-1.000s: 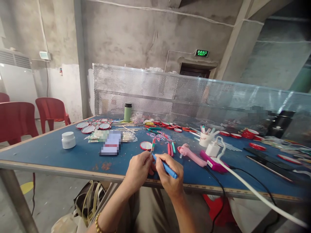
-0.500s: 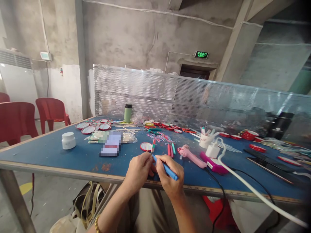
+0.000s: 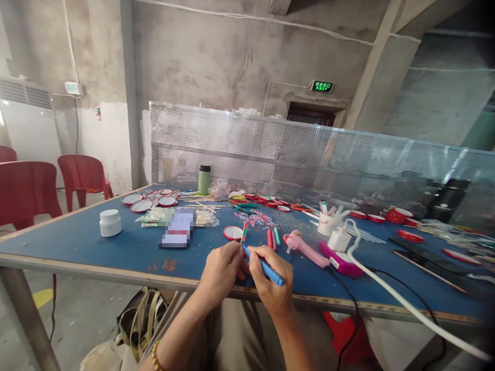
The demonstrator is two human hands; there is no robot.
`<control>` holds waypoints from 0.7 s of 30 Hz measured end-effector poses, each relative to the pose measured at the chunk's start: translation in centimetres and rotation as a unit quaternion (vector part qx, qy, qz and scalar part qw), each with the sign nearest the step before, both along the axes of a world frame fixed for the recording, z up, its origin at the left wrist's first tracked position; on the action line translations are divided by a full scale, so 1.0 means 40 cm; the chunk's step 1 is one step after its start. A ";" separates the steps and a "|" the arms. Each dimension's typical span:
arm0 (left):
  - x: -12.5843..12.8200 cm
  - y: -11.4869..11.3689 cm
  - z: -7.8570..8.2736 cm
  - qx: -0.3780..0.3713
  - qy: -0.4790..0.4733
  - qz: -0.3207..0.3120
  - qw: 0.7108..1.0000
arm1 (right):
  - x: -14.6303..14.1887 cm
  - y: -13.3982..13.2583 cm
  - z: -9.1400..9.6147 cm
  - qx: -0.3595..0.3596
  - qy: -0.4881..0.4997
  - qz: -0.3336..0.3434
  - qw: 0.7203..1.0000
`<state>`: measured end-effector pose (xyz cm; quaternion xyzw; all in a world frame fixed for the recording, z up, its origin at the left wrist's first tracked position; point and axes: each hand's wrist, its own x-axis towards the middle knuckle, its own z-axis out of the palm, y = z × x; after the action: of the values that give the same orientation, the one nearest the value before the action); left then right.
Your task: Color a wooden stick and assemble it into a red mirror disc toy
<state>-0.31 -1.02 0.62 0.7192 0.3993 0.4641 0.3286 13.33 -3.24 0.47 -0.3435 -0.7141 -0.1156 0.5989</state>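
My left hand [image 3: 221, 270] is closed on a thin flat stick [image 3: 244, 233] that sticks up past the fingertips and has red and green bands on it. A blue marker pen [image 3: 270, 272] is gripped in my right hand [image 3: 274, 281], its tip against the stick close to my left fingers. Both hands are together above the table's front edge. Just beyond them lies a round, red-rimmed white disc [image 3: 232, 233]. Red and green pens [image 3: 273, 238] lie right of the stick. Part of the stick is hidden inside my left fingers.
On the blue table [image 3: 131, 257] are a white jar [image 3: 110, 223], a phone [image 3: 178, 229], a green bottle [image 3: 204, 180], a pink glue gun [image 3: 307, 250], a purple power strip [image 3: 340, 259] with a white cable, and a pen cup [image 3: 327, 222]. A perforated metal screen [image 3: 232, 147] stands behind.
Both hands keep almost the same pose, with the pen at the stick. The whole view has shifted very slightly.
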 end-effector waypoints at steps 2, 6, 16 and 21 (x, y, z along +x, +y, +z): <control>-0.001 0.001 0.000 0.001 -0.004 -0.004 1.000 | 0.000 -0.002 0.001 0.002 0.001 -0.005 1.000; -0.002 0.000 -0.001 0.002 -0.011 -0.009 1.000 | -0.002 -0.006 0.003 0.012 0.013 -0.011 1.000; -0.003 -0.003 0.000 0.009 0.005 0.004 1.000 | 0.000 0.000 -0.004 0.007 0.001 0.000 1.000; -0.003 -0.004 0.003 0.002 -0.001 -0.003 1.000 | -0.001 0.000 -0.001 0.004 0.004 -0.010 1.000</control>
<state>-0.41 -1.17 0.75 0.7201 0.3962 0.4648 0.3292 13.29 -3.26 0.43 -0.3486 -0.7081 -0.1230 0.6016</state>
